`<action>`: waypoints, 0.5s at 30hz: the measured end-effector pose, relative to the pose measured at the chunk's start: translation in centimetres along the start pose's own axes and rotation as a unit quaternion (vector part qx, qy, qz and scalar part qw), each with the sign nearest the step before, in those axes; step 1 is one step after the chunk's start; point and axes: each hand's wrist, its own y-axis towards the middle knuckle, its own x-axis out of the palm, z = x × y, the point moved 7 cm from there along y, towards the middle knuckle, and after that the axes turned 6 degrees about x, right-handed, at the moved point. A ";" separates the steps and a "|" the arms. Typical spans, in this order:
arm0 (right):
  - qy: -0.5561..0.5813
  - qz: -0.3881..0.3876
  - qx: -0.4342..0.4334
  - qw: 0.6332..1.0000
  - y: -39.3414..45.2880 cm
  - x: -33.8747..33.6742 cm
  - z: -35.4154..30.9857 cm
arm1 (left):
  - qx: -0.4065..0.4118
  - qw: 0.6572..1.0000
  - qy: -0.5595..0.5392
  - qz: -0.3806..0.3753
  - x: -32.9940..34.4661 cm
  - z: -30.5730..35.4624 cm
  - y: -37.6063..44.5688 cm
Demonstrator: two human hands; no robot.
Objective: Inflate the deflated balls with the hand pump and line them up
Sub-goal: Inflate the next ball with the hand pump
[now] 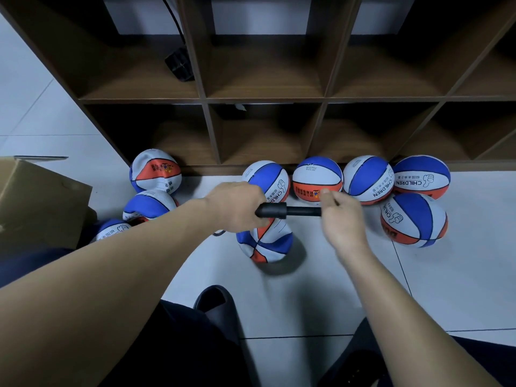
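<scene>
My left hand (pixel 237 203) grips the handle end of a black hand pump (pixel 290 211), held level above the floor. My right hand (pixel 339 212) holds the pump's other end, its fingers pinching something thin there, perhaps the needle. Under the pump lies a crumpled, deflated blue, white and orange ball (pixel 265 243). Several round inflated balls (pixel 317 178) stand in a row along the shelf's base, with one more (pixel 413 219) in front at the right. Limp deflated balls (pixel 155 171) lie in a cluster at the left.
A dark wooden cubby shelf (pixel 265 100) rises behind the balls; a black object (pixel 180 64) sits in one upper cell. A cardboard box (pixel 36 202) stands at the left. My dark slipper (pixel 216 303) and trouser legs fill the near floor. White floor tiles stretch to the right.
</scene>
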 end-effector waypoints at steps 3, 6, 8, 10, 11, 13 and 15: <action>0.042 0.023 0.056 0.997 1.8 -3.2 1.5 | -0.042 0.998 -0.030 -0.032 -0.1 -2.6 -0.4; 0.058 0.056 0.063 0.995 2.0 -4.1 1.5 | -0.045 0.998 -0.030 -0.031 -0.2 -2.3 -0.2; 0.072 0.089 0.058 0.992 1.5 -3.8 1.4 | -0.035 0.999 -0.014 -0.017 -0.3 -1.5 0.0; 0.070 0.096 0.047 0.992 0.8 -2.9 1.1 | -0.028 1.000 0.001 -0.007 -0.7 -0.9 0.0; 0.063 0.093 0.041 0.993 0.6 -2.3 1.0 | -0.026 1.000 0.007 -0.001 -0.9 -0.7 0.0; 0.057 0.087 0.030 0.994 0.1 -1.2 0.6 | -0.022 1.000 0.007 0.002 -1.0 -0.3 0.0; 0.055 0.076 0.023 0.995 -0.3 -0.1 0.3 | -0.019 1.000 -0.008 -0.001 -0.7 0.1 0.0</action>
